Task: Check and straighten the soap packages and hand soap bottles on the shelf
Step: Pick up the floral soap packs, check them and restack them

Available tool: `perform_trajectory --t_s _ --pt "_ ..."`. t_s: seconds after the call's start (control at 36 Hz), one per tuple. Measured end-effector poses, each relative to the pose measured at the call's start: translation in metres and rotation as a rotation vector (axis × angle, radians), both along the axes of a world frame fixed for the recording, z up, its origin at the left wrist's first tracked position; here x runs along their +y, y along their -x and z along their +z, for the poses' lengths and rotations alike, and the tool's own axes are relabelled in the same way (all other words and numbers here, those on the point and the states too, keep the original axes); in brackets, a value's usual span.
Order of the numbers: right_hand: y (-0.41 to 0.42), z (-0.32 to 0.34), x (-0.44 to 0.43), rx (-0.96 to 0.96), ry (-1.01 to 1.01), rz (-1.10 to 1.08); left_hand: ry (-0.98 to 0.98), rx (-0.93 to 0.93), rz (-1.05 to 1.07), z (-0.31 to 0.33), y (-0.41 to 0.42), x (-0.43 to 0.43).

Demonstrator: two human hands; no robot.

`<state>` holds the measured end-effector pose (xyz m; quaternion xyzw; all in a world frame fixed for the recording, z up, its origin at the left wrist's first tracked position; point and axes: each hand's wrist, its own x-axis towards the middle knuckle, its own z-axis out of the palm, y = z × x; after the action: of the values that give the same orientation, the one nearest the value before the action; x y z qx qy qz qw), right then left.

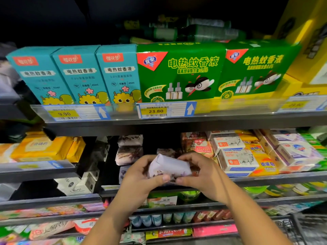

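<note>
Pale lilac-white paper wraps the soap package (169, 166) you hold between both hands, just in front of the shelf (276, 176). Your left hand (141, 175) curls round its left end, thumb pressing the lower edge. Your right hand (200, 175) grips the right end the same way, and your two thumbs nearly meet beneath the package. Just behind your left hand sits a stack of similar paper-wrapped soaps (129, 152). Just right of your right hand stand Goat Soap boxes (236, 160), with yellow sulphur soap packs (264, 162) beside them, further right. Well left of your left hand lie yellow soap packs (41, 149). Above your hands, one level up, green mosquito liquid boxes (178, 73) and teal boxes (79, 75) stand over a 23.80 price tag (155, 111).
</note>
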<state>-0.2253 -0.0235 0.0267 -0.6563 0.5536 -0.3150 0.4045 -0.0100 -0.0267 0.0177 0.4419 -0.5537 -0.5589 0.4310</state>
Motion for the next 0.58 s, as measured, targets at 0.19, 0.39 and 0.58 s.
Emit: perform_trajectory --t_s 0.19,0.39,0.58 --pt "-0.02 -0.015 0.009 -0.009 0.013 0.07 0.243 -0.273 -0.029 0.005 0.004 0.0" --pt "0.002 -0.009 0.002 -0.037 0.058 -0.022 0.179 -0.224 0.024 0.002 -0.006 -0.001" --pt "0.001 0.014 0.003 -0.137 0.21 -0.032 0.152 -0.264 -0.011 -0.009 -0.008 -0.002"
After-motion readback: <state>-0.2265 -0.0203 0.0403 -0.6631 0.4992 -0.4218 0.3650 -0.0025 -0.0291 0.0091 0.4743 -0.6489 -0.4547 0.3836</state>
